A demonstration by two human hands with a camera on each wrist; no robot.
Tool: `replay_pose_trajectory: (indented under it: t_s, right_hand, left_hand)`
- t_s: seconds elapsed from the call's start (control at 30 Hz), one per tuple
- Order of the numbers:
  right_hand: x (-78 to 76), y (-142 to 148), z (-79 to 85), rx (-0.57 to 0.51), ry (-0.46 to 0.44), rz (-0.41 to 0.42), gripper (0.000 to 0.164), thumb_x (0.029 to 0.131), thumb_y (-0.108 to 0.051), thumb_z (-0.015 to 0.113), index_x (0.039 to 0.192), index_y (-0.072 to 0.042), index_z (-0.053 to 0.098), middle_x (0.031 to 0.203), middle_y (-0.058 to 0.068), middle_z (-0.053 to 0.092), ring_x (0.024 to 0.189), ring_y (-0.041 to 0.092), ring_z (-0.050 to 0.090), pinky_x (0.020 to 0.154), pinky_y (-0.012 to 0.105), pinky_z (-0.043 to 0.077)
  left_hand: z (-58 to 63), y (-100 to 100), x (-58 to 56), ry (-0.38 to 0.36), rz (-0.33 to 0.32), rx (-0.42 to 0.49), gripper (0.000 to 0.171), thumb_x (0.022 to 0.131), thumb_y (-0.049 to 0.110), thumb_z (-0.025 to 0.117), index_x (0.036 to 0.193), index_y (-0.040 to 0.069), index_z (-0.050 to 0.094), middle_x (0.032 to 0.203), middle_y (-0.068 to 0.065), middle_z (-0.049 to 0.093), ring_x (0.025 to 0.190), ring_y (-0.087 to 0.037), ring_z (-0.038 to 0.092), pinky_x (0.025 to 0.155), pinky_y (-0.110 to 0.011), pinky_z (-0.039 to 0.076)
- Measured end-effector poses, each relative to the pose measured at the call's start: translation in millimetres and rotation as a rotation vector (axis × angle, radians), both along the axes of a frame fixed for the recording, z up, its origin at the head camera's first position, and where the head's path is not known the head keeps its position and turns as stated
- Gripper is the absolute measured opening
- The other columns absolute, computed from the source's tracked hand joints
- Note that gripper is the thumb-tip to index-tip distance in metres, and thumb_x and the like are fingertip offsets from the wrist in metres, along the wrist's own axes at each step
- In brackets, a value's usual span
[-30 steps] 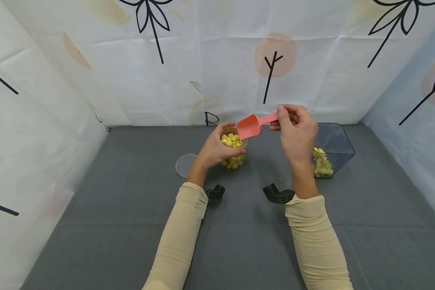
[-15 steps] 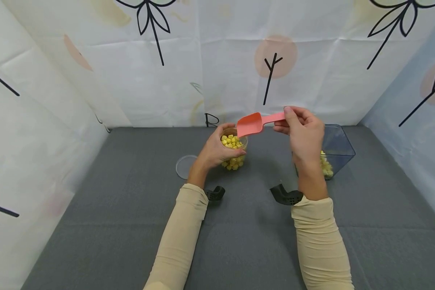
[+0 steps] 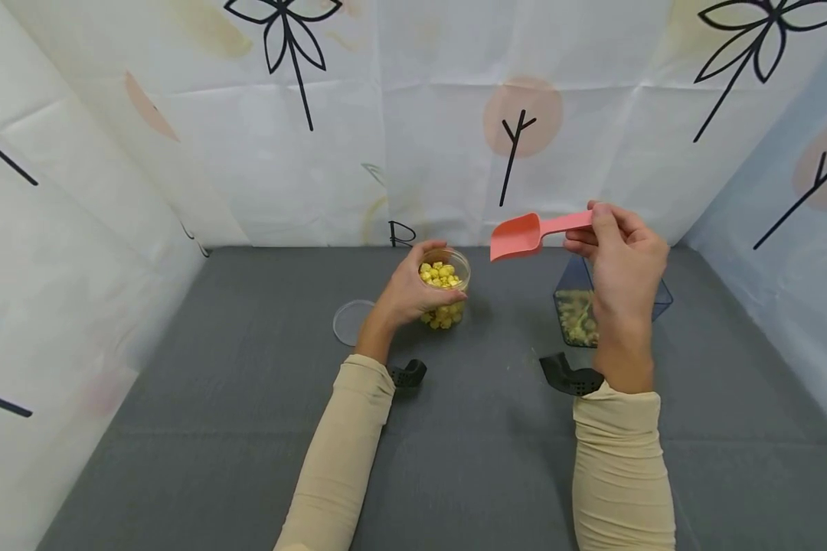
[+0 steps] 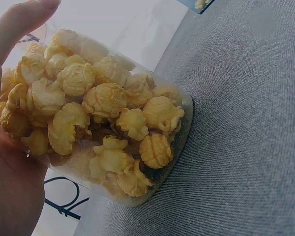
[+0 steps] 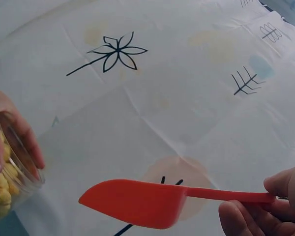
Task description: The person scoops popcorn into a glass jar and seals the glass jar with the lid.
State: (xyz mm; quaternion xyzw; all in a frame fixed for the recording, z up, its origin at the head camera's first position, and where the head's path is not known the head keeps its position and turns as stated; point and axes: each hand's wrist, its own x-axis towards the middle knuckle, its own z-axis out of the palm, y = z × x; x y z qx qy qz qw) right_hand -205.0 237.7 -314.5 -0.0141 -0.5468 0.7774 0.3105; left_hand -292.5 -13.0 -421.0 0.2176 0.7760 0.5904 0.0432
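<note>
My left hand (image 3: pixel 413 287) grips a clear round jar (image 3: pixel 459 264) near its rim, thumb on the near side. Yellow popcorn (image 4: pixel 105 101) fills much of the jar, which stands on the grey cloth. My right hand (image 3: pixel 623 264) pinches the handle of a coral-red scoop (image 3: pixel 518 237) between thumb and fingers. The scoop is held in the air to the right of the jar, and its bowl looks bare in the head view. Behind the right wrist stands a bluish clear bin (image 3: pixel 572 283) with popcorn inside, partly hidden by that hand.
A clear round lid (image 3: pixel 350 321) lies on the grey table cloth (image 3: pixel 248 398), left of the jar and partly behind the left wrist. Black wrist mounts (image 3: pixel 570 375) stick out from both sleeves. A white printed curtain (image 3: pixel 441 153) walls the back and sides.
The right hand has carried the scoop rightward, from over the jar's rim to a spot apart from it, in front of the bin. The left hand keeps its hold on the jar.
</note>
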Motion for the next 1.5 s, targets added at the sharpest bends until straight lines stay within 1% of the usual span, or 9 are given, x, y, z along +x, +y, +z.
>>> replay_pose_trajectory:
  t_s: [0.13,0.33,0.47,0.6,0.83,0.97,1.07,1.3,1.5]
  right_hand:
    - [3.7,8.8,1.4,0.011,0.007,-0.085,0.026,0.092,-0.014,0.076,0.111,0.004,0.075,0.092,0.011,0.071,0.065,0.015,0.072,0.064,0.022,0.06]
    - [6.6,25.5,0.1,-0.02,0.035,-0.163,0.024,0.092,-0.014,0.076,0.109,0.004,0.076,0.088,0.012,0.071,0.061,0.015,0.07,0.061,0.023,0.059]
    - [9.7,37.0,-1.3,-0.062,0.04,-0.186,0.022,0.093,-0.012,0.074,0.108,0.003,0.076,0.087,0.012,0.073,0.06,0.016,0.069,0.061,0.022,0.059]
    - [13.8,47.8,-0.3,-0.117,0.049,-0.207,0.021,0.093,-0.01,0.074,0.109,0.004,0.075,0.091,0.014,0.07,0.059,0.017,0.068,0.059,0.023,0.058]
    - [20.6,64.8,2.3,-0.204,0.075,-0.261,0.024,0.089,-0.004,0.076,0.111,0.006,0.072,0.094,0.015,0.067,0.056,0.019,0.067,0.055,0.024,0.058]
    - [24.7,73.4,2.5,-0.25,0.077,-0.284,0.027,0.086,-0.001,0.078,0.11,0.008,0.072,0.092,0.016,0.069,0.056,0.021,0.068,0.056,0.025,0.058]
    - [27.4,78.5,1.6,-0.253,0.067,-0.308,0.029,0.085,0.0,0.079,0.111,0.008,0.072,0.092,0.015,0.069,0.058,0.02,0.069,0.058,0.025,0.059]
    - [32.6,87.2,-2.8,-0.187,0.016,-0.404,0.027,0.088,-0.005,0.077,0.113,0.005,0.073,0.096,0.013,0.068,0.06,0.016,0.069,0.06,0.02,0.058]
    - [33.2,97.1,-6.9,-0.218,-0.076,-0.387,0.031,0.085,-0.008,0.08,0.114,0.003,0.074,0.095,0.009,0.071,0.057,0.015,0.068,0.057,0.02,0.057]
  left_hand:
    - [-0.1,-0.3,0.5,0.008,-0.003,-0.009,0.09,0.075,0.028,0.093,0.149,0.027,0.042,0.144,0.002,0.058,0.126,-0.02,0.057,0.106,-0.047,0.048]
    - [-0.8,-0.9,0.3,-0.001,-0.004,0.0,0.088,0.075,0.025,0.093,0.148,0.029,0.043,0.147,-0.001,0.057,0.126,-0.021,0.057,0.105,-0.047,0.049]
    - [-0.2,-0.4,0.5,0.0,-0.007,0.009,0.088,0.075,0.023,0.093,0.148,0.028,0.043,0.148,-0.004,0.056,0.127,-0.023,0.056,0.106,-0.047,0.048]
    - [-0.2,0.3,1.5,-0.004,-0.006,0.01,0.088,0.075,0.023,0.093,0.148,0.028,0.043,0.148,-0.001,0.056,0.127,-0.022,0.057,0.106,-0.046,0.048]
    - [0.0,0.8,2.4,0.005,-0.008,0.02,0.088,0.075,0.022,0.092,0.148,0.027,0.043,0.149,-0.006,0.056,0.127,-0.022,0.057,0.107,-0.046,0.048]
    - [0.2,0.8,2.6,0.001,-0.005,0.023,0.088,0.075,0.023,0.092,0.148,0.028,0.043,0.147,-0.002,0.057,0.126,-0.021,0.058,0.106,-0.046,0.048]
    - [0.4,0.5,2.3,-0.008,-0.003,0.02,0.088,0.075,0.024,0.092,0.148,0.028,0.043,0.147,0.001,0.057,0.127,-0.021,0.057,0.106,-0.045,0.048]
    - [0.1,0.0,1.7,-0.015,-0.007,0.024,0.088,0.075,0.024,0.093,0.148,0.029,0.043,0.146,0.002,0.057,0.127,-0.021,0.057,0.106,-0.046,0.049]
    - [-0.5,0.1,1.7,-0.007,-0.008,0.031,0.088,0.074,0.025,0.093,0.147,0.03,0.044,0.144,0.004,0.058,0.126,-0.02,0.058,0.105,-0.045,0.05]
